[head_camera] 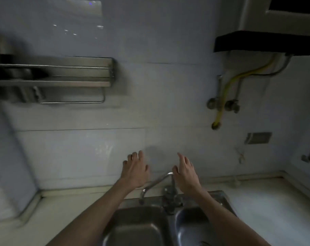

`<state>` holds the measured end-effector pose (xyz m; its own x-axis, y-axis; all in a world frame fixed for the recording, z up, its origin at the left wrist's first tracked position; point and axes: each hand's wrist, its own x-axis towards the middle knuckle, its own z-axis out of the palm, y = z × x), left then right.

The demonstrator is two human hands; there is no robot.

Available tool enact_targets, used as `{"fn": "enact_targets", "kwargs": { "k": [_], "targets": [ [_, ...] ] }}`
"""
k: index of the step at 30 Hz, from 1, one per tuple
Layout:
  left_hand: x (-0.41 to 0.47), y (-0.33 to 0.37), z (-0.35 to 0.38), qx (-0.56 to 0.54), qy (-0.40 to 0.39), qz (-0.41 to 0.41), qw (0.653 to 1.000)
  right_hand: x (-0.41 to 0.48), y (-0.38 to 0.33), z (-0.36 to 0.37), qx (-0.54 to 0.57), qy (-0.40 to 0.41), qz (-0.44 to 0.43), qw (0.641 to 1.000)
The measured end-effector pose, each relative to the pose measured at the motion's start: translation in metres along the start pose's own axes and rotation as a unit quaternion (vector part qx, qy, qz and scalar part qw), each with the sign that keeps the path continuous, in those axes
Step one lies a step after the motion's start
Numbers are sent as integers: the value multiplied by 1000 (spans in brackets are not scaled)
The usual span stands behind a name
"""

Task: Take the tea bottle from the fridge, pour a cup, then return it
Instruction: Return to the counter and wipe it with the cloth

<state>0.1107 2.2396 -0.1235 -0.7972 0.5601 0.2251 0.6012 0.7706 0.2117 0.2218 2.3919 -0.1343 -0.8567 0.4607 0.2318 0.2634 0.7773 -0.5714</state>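
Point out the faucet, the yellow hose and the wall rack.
faucet (157,181): head view, on the curved spout between the hands.
yellow hose (229,86): head view, on its middle bend.
wall rack (62,83): head view, on the lower front rail.

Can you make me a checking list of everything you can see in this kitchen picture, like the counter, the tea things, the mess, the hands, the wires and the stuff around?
Surface: pale counter around a steel double sink; dim light.
Job's things: nothing seen; no bottle, cup or fridge in view.
Clutter: nothing seen on the counter.
Hands: left hand and right hand raised over the tap, fingers spread, holding nothing.
Cables: yellow hose and grey pipes running down the wall to valves.
Surroundings: tiled wall, metal wall rack at left, dark-edged unit at upper right.
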Motion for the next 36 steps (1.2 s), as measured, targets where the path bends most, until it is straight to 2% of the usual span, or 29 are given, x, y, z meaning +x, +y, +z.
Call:
{"fn": "enact_targets", "kwargs": {
  "k": [14, 23, 36],
  "targets": [
    [-96, -245, -82, 57, 28, -147, 987, -17, -210, 142, 10, -60, -126, 990],
    [-159, -327, -118, 56, 46, -230, 971, -26, -310, 203, 9, -118, -217, 969],
    [-235, -427, -163, 69, 92, -414, 903, -32, -427, 299, 41, -232, -367, 900]
  ]
}}
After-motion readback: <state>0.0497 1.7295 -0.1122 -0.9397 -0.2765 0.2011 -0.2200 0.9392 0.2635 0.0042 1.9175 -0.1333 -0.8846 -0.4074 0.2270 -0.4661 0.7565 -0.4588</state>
